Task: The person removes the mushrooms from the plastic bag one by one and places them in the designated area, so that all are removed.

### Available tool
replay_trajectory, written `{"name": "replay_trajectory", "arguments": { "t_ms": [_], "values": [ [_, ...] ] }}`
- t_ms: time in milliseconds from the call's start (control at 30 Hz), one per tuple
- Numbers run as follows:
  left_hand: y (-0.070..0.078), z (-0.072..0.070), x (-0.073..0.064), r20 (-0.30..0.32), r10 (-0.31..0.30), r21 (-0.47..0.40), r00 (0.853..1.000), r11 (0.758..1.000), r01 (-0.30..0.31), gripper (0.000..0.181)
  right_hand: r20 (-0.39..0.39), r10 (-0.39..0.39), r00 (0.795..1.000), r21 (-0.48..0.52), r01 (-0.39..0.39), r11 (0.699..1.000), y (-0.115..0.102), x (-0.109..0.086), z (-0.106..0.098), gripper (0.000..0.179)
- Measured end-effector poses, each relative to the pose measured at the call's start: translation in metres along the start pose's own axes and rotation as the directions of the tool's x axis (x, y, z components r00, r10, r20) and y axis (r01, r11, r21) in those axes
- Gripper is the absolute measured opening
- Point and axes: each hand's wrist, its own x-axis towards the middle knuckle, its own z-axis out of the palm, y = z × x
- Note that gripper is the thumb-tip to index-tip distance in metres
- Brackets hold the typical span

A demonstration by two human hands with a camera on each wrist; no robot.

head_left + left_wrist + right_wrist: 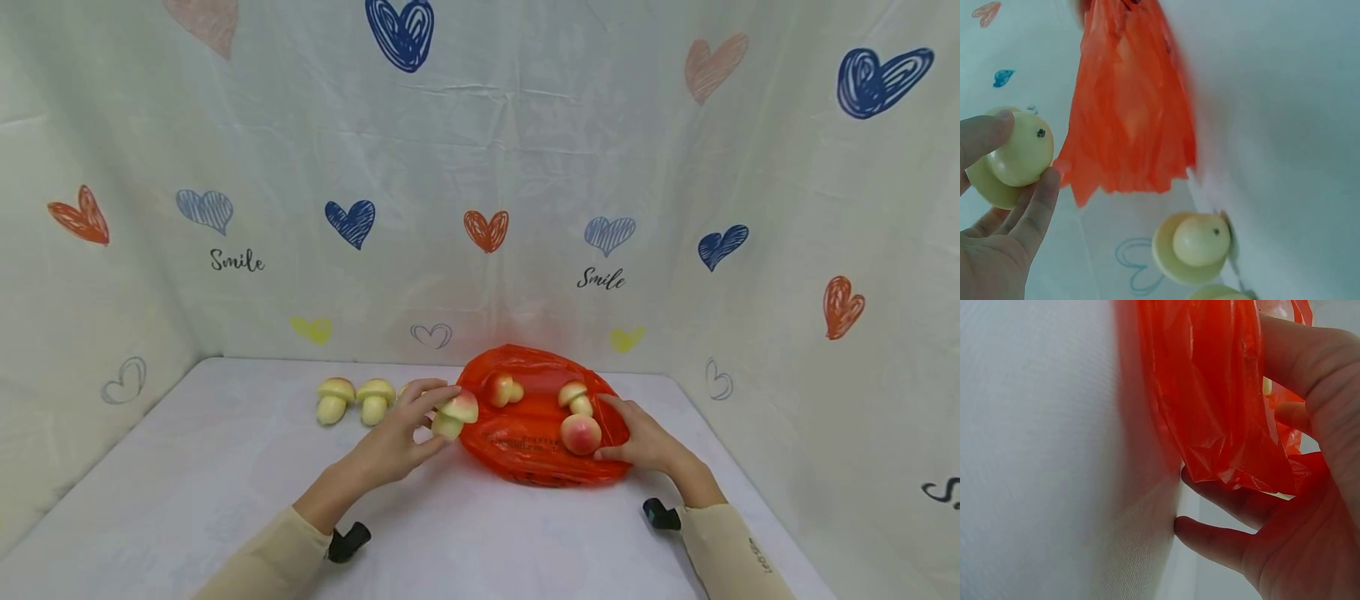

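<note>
I have the left hand (399, 437) pinching a toy mushroom (456, 412) by the slack left edge of the red plastic bag (517, 467), the right hand (649, 440) gripping its right edge, so loose film could sag inward and snag the mushroom.

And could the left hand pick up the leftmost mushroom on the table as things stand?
Probably not yet: the left hand grips another mushroom, so it seems occupied, though nothing visible blocks its way to the leftmost mushroom.
</note>
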Motion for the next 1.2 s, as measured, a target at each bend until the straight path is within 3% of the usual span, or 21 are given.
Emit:
{"name": "replay_trajectory", "arguments": {
  "t_ms": [400,567,867,1200],
  "values": [
    [-0.012,-0.030,-0.021,-0.052,-0.054,0.060,0.997,0.997,0.057,0.067,-0.019,-0.051,0.999,-0.027,0.051,0.998,0.000,-0.001,0.000,0.097],
    [-0.021,-0.043,-0.031,-0.079,-0.077,0.111,0.994,0.990,0.086,0.068,-0.017,-0.037,0.999,-0.017,0.036,0.999,0.000,-0.001,0.000,0.098],
    [-0.040,-0.064,-0.044,-0.120,-0.039,0.188,0.992,0.980,0.061,0.070,-0.008,-0.003,1.000,-0.003,0.003,1.000,-0.003,-0.001,0.001,0.098],
    [-0.057,-0.089,-0.055,-0.162,-0.058,0.236,0.985,0.967,0.096,0.069,-0.008,-0.004,1.000,-0.006,0.004,1.000,-0.004,-0.001,0.001,0.097]
  ]
}}
